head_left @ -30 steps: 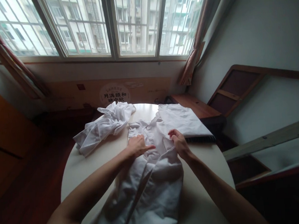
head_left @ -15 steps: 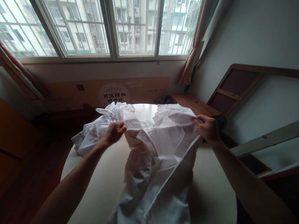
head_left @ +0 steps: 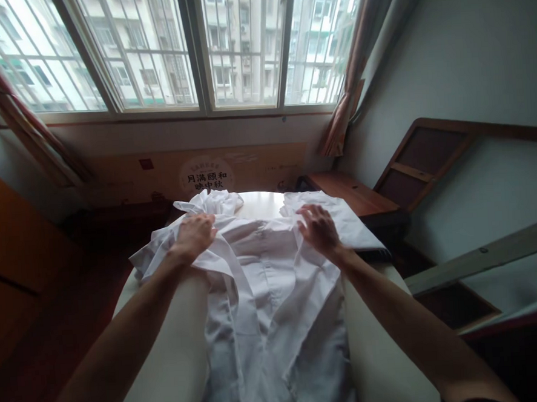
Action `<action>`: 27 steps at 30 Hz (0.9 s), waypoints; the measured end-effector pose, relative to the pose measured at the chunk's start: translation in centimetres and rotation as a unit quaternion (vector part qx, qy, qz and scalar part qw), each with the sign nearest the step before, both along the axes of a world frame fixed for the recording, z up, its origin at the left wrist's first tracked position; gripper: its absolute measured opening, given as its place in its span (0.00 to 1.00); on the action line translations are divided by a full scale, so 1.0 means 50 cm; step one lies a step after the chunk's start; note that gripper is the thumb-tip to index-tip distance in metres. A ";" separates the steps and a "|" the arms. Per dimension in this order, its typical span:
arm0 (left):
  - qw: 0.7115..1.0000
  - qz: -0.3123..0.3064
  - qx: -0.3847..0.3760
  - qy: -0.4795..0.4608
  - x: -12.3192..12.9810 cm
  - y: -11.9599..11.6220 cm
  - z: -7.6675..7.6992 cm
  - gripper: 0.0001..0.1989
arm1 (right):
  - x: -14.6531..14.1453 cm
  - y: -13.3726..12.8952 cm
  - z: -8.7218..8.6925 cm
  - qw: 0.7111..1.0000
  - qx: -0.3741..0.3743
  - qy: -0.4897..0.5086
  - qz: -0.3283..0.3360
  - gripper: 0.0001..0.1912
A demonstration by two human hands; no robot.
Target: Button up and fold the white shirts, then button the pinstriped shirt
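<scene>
A long white garment (head_left: pixel 274 297), with a seam down its middle and loose folded edges, lies spread over the white round table (head_left: pixel 169 365) and runs toward me. My left hand (head_left: pixel 195 234) rests on its upper left part, fingers forward and thumb apart. On the upper right part lies my right hand (head_left: pixel 319 229), its fingers bent and spread, touching the cloth. Beyond my left hand is a crumpled heap of white cloth (head_left: pixel 209 201). A flatter, folded white cloth (head_left: pixel 354 226) sits right of my right hand, a dark edge showing beneath it.
Past the table a printed board (head_left: pixel 257 165) stands under the barred window (head_left: pixel 241 45). At the right are a low wooden cabinet (head_left: pixel 350 190) and a wooden frame (head_left: pixel 423 155) against the wall. An orange cabinet (head_left: pixel 8 253) is at the left.
Both hands have lowered the garment, which was held up and stretched between them, onto the table. My right hand has moved left and its fingers have opened; my left hand has loosened.
</scene>
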State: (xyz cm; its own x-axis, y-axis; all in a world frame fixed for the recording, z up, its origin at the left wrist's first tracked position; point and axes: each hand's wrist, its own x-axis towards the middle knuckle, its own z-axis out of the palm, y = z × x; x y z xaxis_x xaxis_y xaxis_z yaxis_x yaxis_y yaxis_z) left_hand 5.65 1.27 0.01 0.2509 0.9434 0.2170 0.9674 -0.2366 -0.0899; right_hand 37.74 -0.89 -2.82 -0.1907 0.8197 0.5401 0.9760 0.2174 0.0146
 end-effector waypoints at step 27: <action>0.964 -0.252 -0.018 -0.079 0.116 -0.034 -0.241 0.20 | -0.118 0.189 -0.080 0.929 -0.361 -0.007 -0.083 0.20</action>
